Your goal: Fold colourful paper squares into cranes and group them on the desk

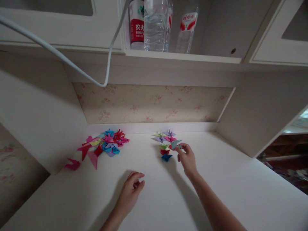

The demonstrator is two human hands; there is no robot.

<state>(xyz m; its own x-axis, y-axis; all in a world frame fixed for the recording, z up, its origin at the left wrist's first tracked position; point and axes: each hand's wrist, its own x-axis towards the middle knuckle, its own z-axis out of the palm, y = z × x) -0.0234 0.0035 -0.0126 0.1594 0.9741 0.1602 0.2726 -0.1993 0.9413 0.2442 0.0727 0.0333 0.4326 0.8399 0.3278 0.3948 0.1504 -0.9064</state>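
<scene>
R hand fwd — pinching teal paper crane — L hand half-curled

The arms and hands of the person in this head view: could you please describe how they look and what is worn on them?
The left hand and right hand look ungloved, and the slender forearms show no sleeves. No jewellery, watch or markings can be made out.

Floral wallpaper, white cabinets and a built-in desk suggest a home.
</scene>
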